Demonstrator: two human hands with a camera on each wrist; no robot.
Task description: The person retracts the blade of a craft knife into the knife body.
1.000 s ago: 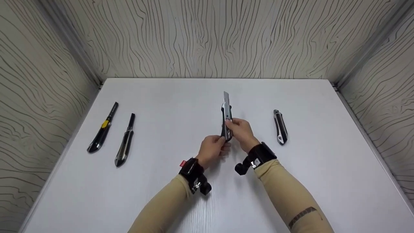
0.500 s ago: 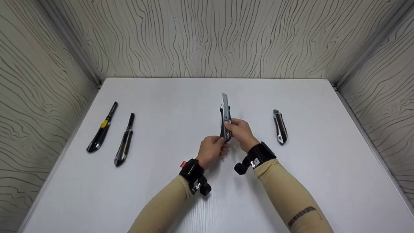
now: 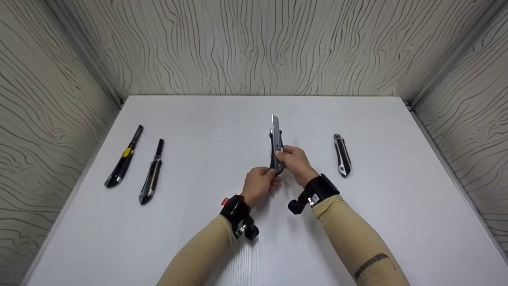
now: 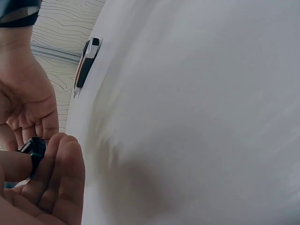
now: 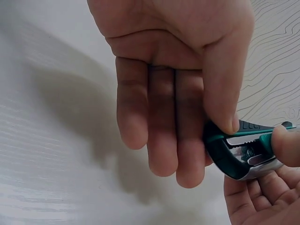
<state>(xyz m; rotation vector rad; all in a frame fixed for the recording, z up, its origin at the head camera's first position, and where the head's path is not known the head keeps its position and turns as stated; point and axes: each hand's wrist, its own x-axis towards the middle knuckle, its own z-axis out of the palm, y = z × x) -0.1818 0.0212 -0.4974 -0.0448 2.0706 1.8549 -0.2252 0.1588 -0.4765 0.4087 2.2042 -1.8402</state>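
Note:
A snap-off utility knife (image 3: 276,137) with a dark and teal handle is held over the table, its blade end pointing away from me. With thumb and fingers my left hand (image 3: 258,184) pinches the butt of the handle. My right hand (image 3: 295,163) grips it farther up. The right wrist view shows the right thumb (image 5: 287,143) against the teal slider (image 5: 266,143), while the left thumb (image 5: 224,105) presses the rounded butt. In the left wrist view most of the knife is hidden by fingers.
On the white table (image 3: 206,135), a black knife with a yellow slider (image 3: 124,159) and another dark knife (image 3: 151,176) lie at left, black blades extended. A shorter utility knife (image 3: 342,155) lies at right. Wood-grain walls (image 3: 254,47) stand at the back and sides.
The knife's tip has dipped slightly and shifted a little left in the head view. Both hands keep the same grip on it.

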